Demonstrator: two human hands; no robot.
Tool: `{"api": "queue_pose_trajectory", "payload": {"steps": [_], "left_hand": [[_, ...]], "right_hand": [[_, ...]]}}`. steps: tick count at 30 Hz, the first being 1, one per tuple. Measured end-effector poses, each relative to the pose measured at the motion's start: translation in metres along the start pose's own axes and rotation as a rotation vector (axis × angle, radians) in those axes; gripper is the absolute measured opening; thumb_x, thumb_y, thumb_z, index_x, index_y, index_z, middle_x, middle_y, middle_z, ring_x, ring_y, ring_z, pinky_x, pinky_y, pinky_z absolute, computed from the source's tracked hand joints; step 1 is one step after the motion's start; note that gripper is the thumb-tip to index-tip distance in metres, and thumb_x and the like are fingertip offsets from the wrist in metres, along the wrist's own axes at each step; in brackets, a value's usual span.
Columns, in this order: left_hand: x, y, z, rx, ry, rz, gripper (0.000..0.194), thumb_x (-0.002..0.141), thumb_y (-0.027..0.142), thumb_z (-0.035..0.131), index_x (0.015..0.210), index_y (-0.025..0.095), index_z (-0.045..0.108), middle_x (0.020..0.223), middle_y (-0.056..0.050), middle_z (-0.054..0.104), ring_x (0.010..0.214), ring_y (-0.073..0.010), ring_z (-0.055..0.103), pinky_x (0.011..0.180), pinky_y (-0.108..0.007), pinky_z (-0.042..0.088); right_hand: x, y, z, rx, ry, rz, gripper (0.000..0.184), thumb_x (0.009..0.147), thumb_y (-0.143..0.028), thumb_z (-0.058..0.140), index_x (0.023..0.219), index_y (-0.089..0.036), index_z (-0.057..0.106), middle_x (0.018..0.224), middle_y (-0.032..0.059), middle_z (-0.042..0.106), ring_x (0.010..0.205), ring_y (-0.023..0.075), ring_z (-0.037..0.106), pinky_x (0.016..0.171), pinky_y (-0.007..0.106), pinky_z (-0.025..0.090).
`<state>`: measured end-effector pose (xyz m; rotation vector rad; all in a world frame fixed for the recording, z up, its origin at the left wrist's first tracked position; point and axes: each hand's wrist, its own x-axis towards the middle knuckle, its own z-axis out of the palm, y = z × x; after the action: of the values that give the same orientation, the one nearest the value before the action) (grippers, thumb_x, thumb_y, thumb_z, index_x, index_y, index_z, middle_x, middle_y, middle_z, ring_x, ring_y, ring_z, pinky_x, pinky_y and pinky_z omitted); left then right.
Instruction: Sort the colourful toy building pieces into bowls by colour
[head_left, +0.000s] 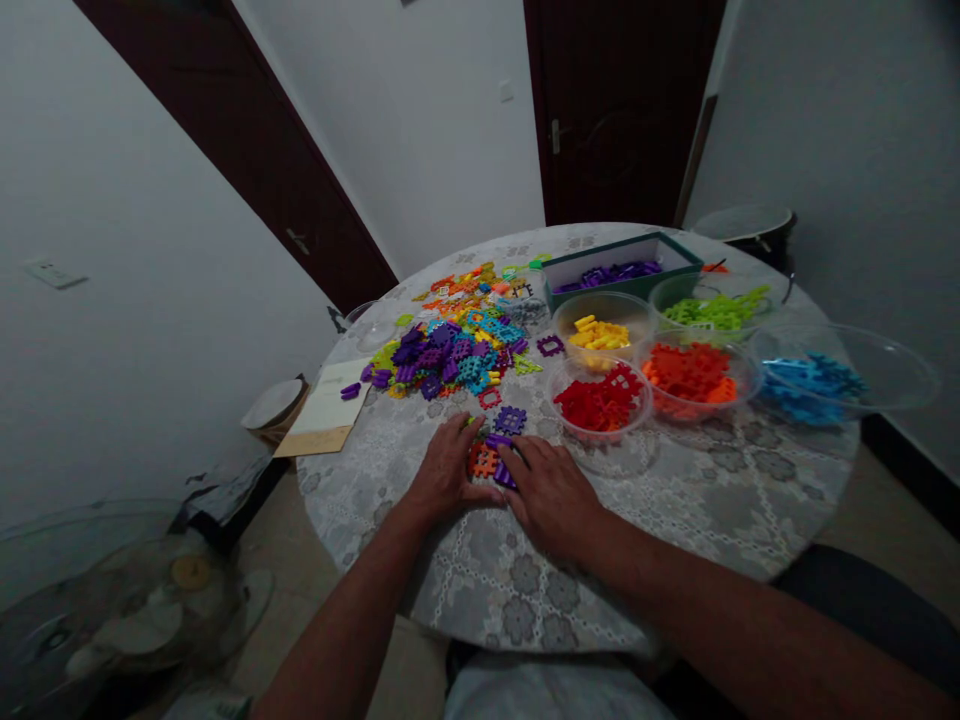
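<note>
Around a small cluster of plastic interlocking pieces, my left hand (448, 470) rests on the tablecloth, thumb stretched out and apart from the curved fingers. A bit of lime green shows at its fingertips. From the other side my right hand (551, 495) has its fingers closed over a purple piece (504, 475), partly hidden by them. Between the hands lies an orange square piece (482, 460) with notched edges. Just beyond the fingertips is a flat purple square piece (511, 420), with a red square frame (490, 398) past it.
A mixed pile of coloured pieces (446, 355) spreads beyond my hands. To the right stand clear bowls of red (600, 400), orange, yellow, green and blue pieces (814, 385). Behind them is a green-edged box (622, 265) holding purple pieces. An open booklet (326, 405) lies at the left edge.
</note>
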<state>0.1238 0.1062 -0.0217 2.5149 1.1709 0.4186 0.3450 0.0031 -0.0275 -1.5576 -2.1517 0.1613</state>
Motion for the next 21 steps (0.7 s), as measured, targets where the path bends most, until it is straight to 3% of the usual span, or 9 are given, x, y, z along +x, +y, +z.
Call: {"api": "queue_pose_trajectory", "payload": {"steps": [5,11,16,21], "left_hand": [[0.008,0.009,0.003,-0.028,0.058,0.016,0.108,0.066,0.07,0.091,0.157,0.024,0.053,0.161,-0.023,0.045,0.152,-0.0437,0.041,0.127,-0.06,0.031],[0.022,0.002,0.006,0.013,0.094,0.067,0.094,0.072,0.062,0.09,0.151,0.023,0.058,0.148,-0.021,0.054,0.14,-0.0402,0.051,0.12,-0.059,0.039],[0.039,-0.005,0.001,0.11,0.046,0.144,0.102,0.069,0.064,0.092,0.156,0.026,0.053,0.16,-0.02,0.049,0.144,-0.0426,0.047,0.12,-0.063,0.035],[0.052,-0.012,-0.001,0.108,0.006,0.162,0.114,0.058,0.071,0.095,0.156,0.03,0.054,0.155,-0.018,0.053,0.14,-0.043,0.049,0.119,-0.062,0.036]], "right_hand": [[0.007,0.003,-0.001,-0.011,-0.012,0.018,0.051,0.104,-0.021,0.057,0.154,-0.017,0.056,0.149,0.0196,0.062,0.131,0.0364,0.058,0.105,0.053,0.05],[0.019,0.013,-0.007,0.039,-0.051,0.035,0.046,0.105,-0.02,0.057,0.15,-0.016,0.059,0.136,0.0169,0.069,0.125,0.0329,0.059,0.105,0.049,0.051],[0.02,0.018,-0.004,0.101,-0.025,0.046,0.046,0.103,-0.017,0.061,0.149,-0.016,0.061,0.137,0.0159,0.068,0.127,0.0311,0.057,0.108,0.048,0.051],[0.022,0.018,-0.003,0.115,-0.025,0.048,0.038,0.103,-0.016,0.06,0.141,-0.014,0.067,0.137,0.0158,0.069,0.127,0.0321,0.057,0.109,0.049,0.051]]}}
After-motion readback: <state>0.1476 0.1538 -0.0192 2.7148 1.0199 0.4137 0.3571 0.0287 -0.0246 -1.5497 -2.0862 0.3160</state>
